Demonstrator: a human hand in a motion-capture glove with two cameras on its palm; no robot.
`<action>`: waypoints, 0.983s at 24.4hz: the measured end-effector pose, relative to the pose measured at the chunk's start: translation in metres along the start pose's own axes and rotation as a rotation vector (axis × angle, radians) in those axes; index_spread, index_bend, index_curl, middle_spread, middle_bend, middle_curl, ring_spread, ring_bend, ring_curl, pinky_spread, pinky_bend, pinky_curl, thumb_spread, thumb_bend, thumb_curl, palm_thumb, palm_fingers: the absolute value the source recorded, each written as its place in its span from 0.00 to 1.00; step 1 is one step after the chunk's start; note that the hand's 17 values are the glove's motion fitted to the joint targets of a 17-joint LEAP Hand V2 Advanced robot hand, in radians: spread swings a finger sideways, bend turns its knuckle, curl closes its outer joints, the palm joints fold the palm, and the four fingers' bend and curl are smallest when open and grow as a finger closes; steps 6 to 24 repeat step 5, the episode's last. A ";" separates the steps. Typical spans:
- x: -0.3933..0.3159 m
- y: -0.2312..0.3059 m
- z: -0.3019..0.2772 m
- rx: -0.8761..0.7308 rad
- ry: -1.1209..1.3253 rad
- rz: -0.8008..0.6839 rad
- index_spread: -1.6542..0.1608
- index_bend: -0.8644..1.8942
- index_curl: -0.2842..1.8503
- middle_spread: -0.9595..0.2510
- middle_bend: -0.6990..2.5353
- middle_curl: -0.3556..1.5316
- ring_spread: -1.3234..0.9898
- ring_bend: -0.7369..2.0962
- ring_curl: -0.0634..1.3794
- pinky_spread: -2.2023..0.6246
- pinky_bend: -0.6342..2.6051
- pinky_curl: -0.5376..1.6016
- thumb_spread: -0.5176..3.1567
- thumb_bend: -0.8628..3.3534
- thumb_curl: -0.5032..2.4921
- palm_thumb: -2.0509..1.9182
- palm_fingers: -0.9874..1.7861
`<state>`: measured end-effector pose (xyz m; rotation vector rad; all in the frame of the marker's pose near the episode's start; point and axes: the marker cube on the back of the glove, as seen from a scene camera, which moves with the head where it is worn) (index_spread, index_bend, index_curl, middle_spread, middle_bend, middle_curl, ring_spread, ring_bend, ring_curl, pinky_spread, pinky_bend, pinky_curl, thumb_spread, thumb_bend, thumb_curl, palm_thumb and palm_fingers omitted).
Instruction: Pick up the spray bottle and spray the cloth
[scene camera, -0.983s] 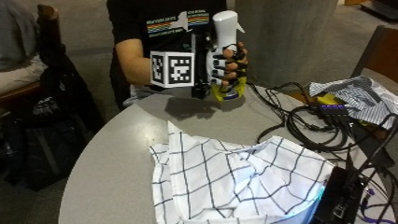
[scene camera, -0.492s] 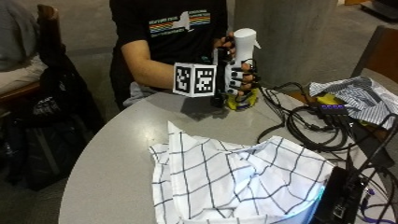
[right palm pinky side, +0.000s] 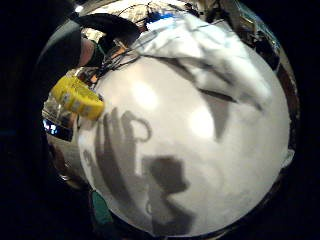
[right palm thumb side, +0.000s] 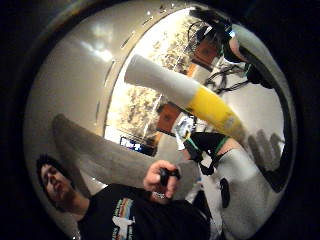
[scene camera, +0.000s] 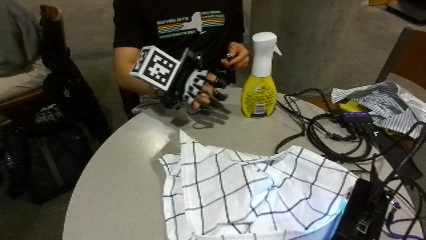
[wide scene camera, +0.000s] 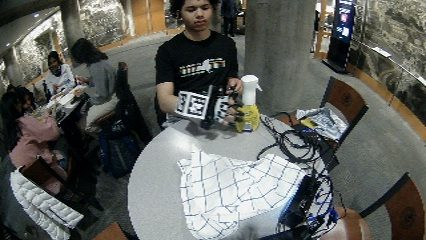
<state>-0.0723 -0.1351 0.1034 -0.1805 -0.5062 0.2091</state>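
The yellow spray bottle (scene camera: 259, 87) stands upright on the round table (scene camera: 126, 165), just beside the gloved right hand (scene camera: 200, 89), whose fingers hang spread and hold nothing; the checked cloth (scene camera: 256, 195) lies crumpled nearer me; tangled cables (scene camera: 333, 135) sprawl beside it, perhaps touching its edge.
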 end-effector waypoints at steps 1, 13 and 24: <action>0.008 0.009 -0.011 0.026 0.052 -0.001 0.77 0.34 0.23 0.78 0.32 0.44 0.57 0.42 0.31 0.81 0.33 0.43 0.38 0.20 0.32 0.71 0.63; 0.031 0.035 -0.038 0.101 0.177 -0.036 0.77 0.36 0.24 0.78 0.33 0.44 0.57 0.41 0.30 0.82 0.31 0.42 0.39 0.20 0.31 0.71 0.66; 0.031 0.035 -0.038 0.101 0.177 -0.036 0.77 0.36 0.24 0.78 0.33 0.44 0.57 0.41 0.30 0.82 0.31 0.42 0.39 0.20 0.31 0.71 0.66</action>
